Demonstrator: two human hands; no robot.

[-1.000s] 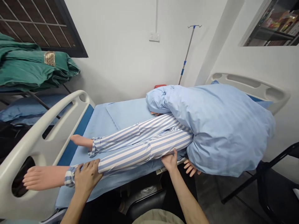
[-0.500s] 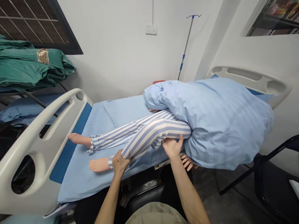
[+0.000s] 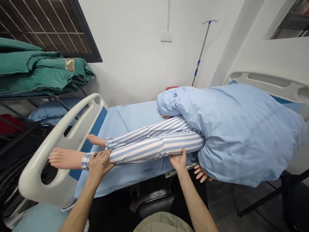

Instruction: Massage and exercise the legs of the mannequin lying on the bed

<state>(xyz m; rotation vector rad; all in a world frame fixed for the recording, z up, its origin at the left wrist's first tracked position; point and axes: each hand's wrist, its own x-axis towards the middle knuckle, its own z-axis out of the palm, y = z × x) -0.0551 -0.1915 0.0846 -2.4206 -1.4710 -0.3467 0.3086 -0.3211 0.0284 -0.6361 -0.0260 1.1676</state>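
A manikin's near leg (image 3: 142,149) in blue-and-white striped trousers stretches almost straight across the bed, its bare foot (image 3: 65,158) held up in front of the footboard. My left hand (image 3: 100,162) is closed around the lower leg just above the ankle cuff. Under the thigh, close to the knee, my right hand (image 3: 178,161) cups the same leg with the thumb up along its side; the fingers are partly hidden beneath. Behind lies the far leg (image 3: 135,135), resting on the sheet. A bunched blue quilt (image 3: 241,129) covers the upper body, and a manikin hand (image 3: 201,174) pokes out below it.
The bed has a pale footboard (image 3: 60,180) at left and a headboard (image 3: 263,79) at right. An IV pole (image 3: 201,53) rises behind it. Green folded covers (image 3: 45,71) lie on a rack at left. A black chair (image 3: 294,196) stands at right.
The near leg has gone from bent at the knee to nearly straight. My left hand has carried the ankle left and up, while my right hand keeps its place under the thigh.
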